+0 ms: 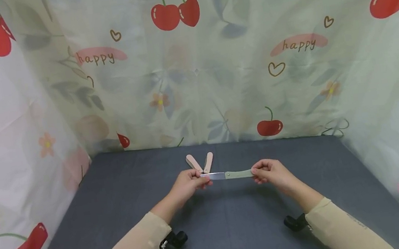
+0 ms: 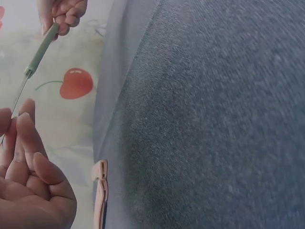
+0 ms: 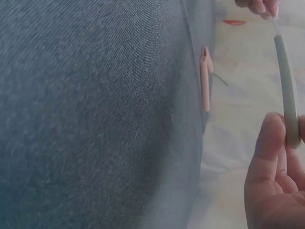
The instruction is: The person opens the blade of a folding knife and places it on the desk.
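A folding knife (image 1: 238, 174) with a pale green handle is stretched out straight, level above the table, its shiny blade (image 1: 217, 176) pointing left. My left hand (image 1: 191, 182) pinches the blade near its tip between thumb and fingers. At the other side my right hand (image 1: 271, 174) pinches the end of the green handle (image 3: 287, 88). Both grips also show in the wrist views, where the left hand (image 2: 33, 181) and the right hand (image 3: 279, 186) appear close up. Behind the left fingers, a pink thing (image 1: 208, 162) with two arms spread in a V lies on the table.
A dark grey cloth covers the table (image 1: 119, 202). Around its back and sides hangs a pale curtain (image 1: 201, 78) printed with cherries, leaves and "happy". A black wrist camera (image 1: 177, 239) sits under the left forearm, another black camera (image 1: 295, 223) under the right.
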A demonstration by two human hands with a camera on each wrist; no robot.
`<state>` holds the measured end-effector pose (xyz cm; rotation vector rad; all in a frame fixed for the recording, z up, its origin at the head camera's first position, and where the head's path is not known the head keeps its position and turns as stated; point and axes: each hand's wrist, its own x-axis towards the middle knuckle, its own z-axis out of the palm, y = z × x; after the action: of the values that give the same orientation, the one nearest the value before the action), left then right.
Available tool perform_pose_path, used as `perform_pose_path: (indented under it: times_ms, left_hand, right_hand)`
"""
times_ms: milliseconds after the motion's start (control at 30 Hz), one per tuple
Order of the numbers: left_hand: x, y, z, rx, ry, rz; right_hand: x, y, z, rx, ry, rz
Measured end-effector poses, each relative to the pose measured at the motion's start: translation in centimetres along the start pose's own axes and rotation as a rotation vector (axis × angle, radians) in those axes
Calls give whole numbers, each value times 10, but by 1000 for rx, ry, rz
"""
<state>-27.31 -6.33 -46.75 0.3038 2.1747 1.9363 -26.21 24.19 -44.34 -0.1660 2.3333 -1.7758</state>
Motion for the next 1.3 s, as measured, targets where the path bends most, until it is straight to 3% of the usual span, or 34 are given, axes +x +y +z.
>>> perform_pose_path:
  times_ms: [233,467,600,900,1100,1300]
  left_hand:
    - [-3,-3,-3,56,-71,-17]
    - [-4,0,-1,39,-81,12]
    - [2,-8,4,19,-42,10]
    - [13,-15,8,84,136,41]
    - [16,-21,7,130,172,22]
    - [23,-25,4,164,208,51]
  right_hand:
    - [0,5,-4,-26,-75,15]
    - [1,2,-8,-4,-83,30]
    - [5,4,-10,10,-66,32]
    - [10,10,-23,14,-35,24]
    - [11,23,-30,42,-40,47]
    - [13,32,-38,58,-51,85]
